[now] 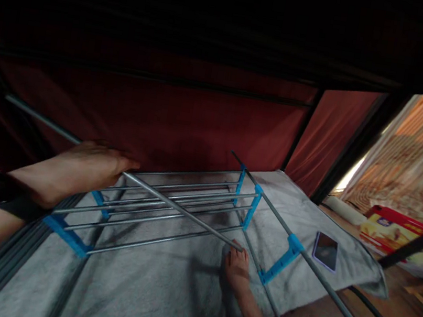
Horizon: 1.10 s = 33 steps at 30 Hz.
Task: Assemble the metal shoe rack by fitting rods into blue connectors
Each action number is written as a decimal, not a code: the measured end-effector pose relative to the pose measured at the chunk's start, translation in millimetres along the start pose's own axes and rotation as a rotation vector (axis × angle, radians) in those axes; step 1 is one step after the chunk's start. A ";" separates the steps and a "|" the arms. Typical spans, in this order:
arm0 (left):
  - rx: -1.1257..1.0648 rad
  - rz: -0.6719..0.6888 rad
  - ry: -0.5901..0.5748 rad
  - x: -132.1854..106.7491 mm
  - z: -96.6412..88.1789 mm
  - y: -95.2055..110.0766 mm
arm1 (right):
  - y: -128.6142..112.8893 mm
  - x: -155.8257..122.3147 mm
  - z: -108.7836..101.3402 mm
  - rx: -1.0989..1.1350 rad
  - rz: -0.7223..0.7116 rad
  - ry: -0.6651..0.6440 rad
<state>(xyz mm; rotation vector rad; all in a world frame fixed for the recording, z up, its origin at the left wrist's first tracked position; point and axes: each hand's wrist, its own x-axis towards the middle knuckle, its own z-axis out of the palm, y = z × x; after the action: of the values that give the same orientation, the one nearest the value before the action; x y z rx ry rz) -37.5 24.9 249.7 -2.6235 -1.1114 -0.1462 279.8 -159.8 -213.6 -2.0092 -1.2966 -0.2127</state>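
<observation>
A long grey metal tube (173, 204) slants across the view, from the upper left down to the middle. My left hand (93, 165), with a black watch (1, 193) on its wrist, is wrapped round the tube's upper part. At the tube's lower right end, my right hand (237, 264) closes its fingers on the tip. Beneath the tube lies a partly built rack (143, 241) of metal rods joined by blue plastic brackets (281, 259). A further blue bracket (67, 235) holds the rod ends at the left.
The rack rests on a grey cloth (127, 294). Several loose tubes (10, 250) lie at the lower left. A phone (326, 251) is on the cloth at right, near a red and yellow box (402, 235). Dark frame bars and a red curtain (184, 128) enclose the space.
</observation>
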 end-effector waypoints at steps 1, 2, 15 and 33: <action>0.057 0.082 0.041 2.9 1.2 6.4 | -0.7 0.3 -0.3 0.043 0.015 0.012; 0.131 0.149 0.053 4.2 2.4 14.1 | -1.6 1.1 -1.2 0.109 0.040 0.022; 0.012 -0.112 -0.114 -74.3 111.9 121.7 | -8.5 27.6 -33.7 0.960 0.590 0.049; -0.453 -0.161 -0.352 -154.1 264.7 139.2 | 33.6 4.1 -50.4 1.378 1.156 -0.229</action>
<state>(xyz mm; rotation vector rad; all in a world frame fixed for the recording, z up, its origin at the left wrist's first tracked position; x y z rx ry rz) -50.3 -93.4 -64.9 -3.0346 -1.5666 0.0409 322.0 -197.2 -191.2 -1.1785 -0.0094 1.1433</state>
